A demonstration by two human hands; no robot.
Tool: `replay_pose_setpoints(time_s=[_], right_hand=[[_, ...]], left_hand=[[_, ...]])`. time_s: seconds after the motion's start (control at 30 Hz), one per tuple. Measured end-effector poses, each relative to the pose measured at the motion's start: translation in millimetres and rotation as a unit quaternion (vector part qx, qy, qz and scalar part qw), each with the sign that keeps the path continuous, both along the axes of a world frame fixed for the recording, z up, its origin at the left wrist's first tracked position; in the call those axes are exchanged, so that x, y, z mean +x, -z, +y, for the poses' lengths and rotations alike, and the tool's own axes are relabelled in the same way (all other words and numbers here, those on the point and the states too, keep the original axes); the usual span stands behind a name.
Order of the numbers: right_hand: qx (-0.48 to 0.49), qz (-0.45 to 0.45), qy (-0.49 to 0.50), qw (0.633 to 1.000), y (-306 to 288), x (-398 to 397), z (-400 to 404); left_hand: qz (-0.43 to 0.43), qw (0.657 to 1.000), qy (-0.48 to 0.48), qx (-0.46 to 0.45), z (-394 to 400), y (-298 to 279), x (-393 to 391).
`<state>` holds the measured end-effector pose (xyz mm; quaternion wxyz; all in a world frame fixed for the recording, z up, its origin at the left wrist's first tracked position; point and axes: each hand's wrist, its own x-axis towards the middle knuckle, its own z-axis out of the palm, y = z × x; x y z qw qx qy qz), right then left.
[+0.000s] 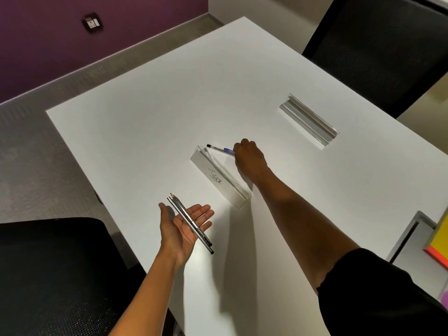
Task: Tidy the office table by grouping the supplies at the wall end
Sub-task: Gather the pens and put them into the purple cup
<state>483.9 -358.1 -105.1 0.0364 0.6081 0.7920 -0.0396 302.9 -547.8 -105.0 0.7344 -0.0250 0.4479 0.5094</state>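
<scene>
My left hand (185, 224) is held palm up over the near left part of the white table (150, 117), fingers spread, with a pencil and a silver pen (190, 223) lying across the palm. My right hand (249, 157) reaches to the table's middle, fingers closed on a blue pen with a black cap (218, 149). That pen lies just behind a clear acrylic name stand marked "TIGER" (218, 180). A second clear acrylic stand (309, 121) lies farther right.
A black chair (378, 49) stands at the far right edge, another black chair (55, 275) at the near left. Yellow and orange sticky notes (438, 246) and a grey frame sit at the right edge. A purple wall (72, 44) rises beyond the far left.
</scene>
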Motion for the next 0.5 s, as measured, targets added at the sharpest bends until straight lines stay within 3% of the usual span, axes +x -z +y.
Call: replay_pose_setpoints(time_s=[0.37, 0.5], right_hand=[[-0.088, 0.047, 0.164, 0.981, -8, 26, -56], [0.001, 0.002, 0.175, 0.985, -6, 43, -96]], left_hand=[[0.015, 1.0, 0.008, 0.001, -4, -4, -1], [0.024, 1.0, 0.012, -0.012, -14, -7, 4]])
